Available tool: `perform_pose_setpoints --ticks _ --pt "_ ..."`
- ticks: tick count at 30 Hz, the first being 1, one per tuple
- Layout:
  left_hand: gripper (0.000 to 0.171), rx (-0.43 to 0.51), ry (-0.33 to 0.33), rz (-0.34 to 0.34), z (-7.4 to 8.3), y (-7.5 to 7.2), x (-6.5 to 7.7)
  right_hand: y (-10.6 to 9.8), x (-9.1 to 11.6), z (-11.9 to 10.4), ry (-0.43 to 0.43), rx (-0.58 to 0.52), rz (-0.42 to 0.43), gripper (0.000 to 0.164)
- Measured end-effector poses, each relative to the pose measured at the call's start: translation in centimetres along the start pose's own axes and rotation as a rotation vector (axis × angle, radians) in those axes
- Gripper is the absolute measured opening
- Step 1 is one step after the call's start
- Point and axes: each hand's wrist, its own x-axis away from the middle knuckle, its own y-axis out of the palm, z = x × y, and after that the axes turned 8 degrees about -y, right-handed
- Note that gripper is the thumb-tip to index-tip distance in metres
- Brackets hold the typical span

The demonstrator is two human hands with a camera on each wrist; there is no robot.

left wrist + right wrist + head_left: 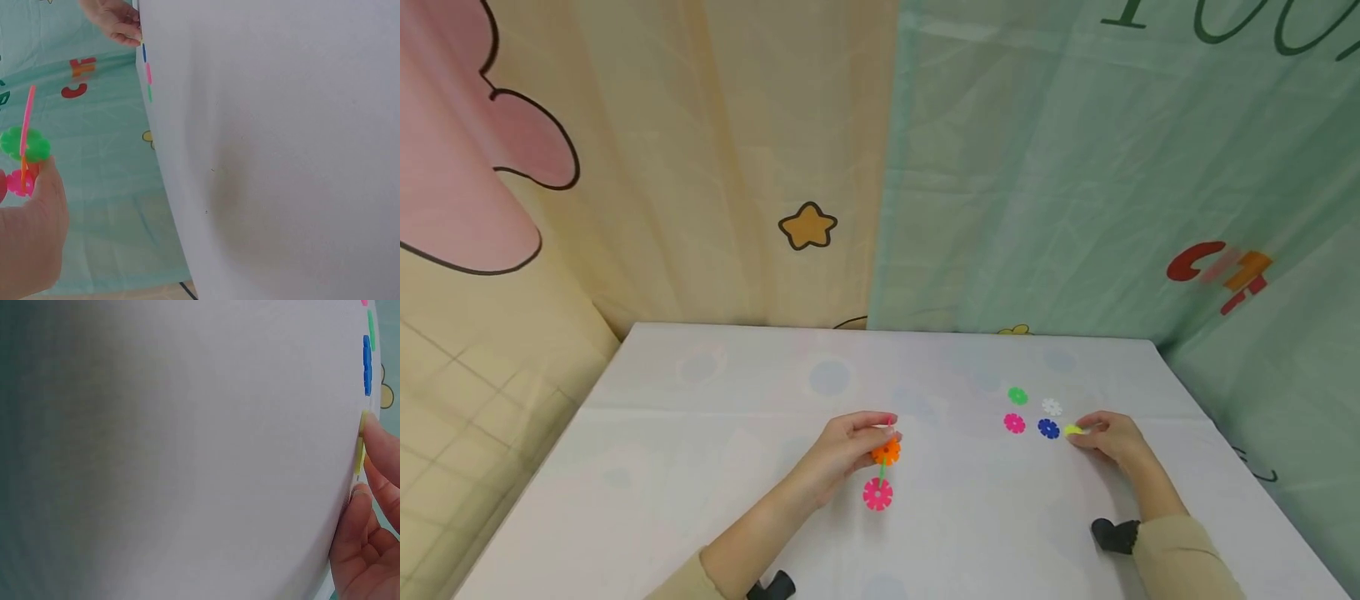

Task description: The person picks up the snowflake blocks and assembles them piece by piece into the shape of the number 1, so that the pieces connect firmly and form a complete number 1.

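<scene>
In the head view my left hand (848, 446) pinches a short chain of interlocked flower-shaped plastic discs above the table. An orange disc (887, 452) sits at the fingers, and a pink disc (877, 494) hangs lowest, joined by a green disc (25, 144) that is edge-on in the head view. Another pink disc (28, 115) stands up edge-on at the top of the chain. Over to the right, my right hand (1114, 437) has its thumb and fingertips at a yellow disc (1072, 430) lying at the table surface. In the right wrist view the fingers (384, 450) grip this yellow disc.
Beside the right hand lie loose flower discs: green (1017, 396), pink (1015, 423), white (1052, 407) and blue (1048, 428). All rest on a white-covered table (700, 467). A printed curtain (1037, 167) hangs behind its far edge.
</scene>
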Motion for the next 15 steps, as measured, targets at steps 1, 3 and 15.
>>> perform_pose_setpoints --ticks 1,3,15 --pt "0.044 -0.001 -0.001 0.001 -0.01 -0.02 0.02 0.0 -0.05 0.04 -0.002 0.004 -0.005 0.049" --pt "0.045 -0.001 -0.003 0.002 -0.01 -0.01 0.04 0.01 -0.14 0.12 -0.008 0.01 -0.013 0.048" --pt "0.045 -0.008 -0.003 0.026 -0.14 -0.04 0.13 -0.21 -0.53 0.42 -0.045 0.081 -0.043 0.046"
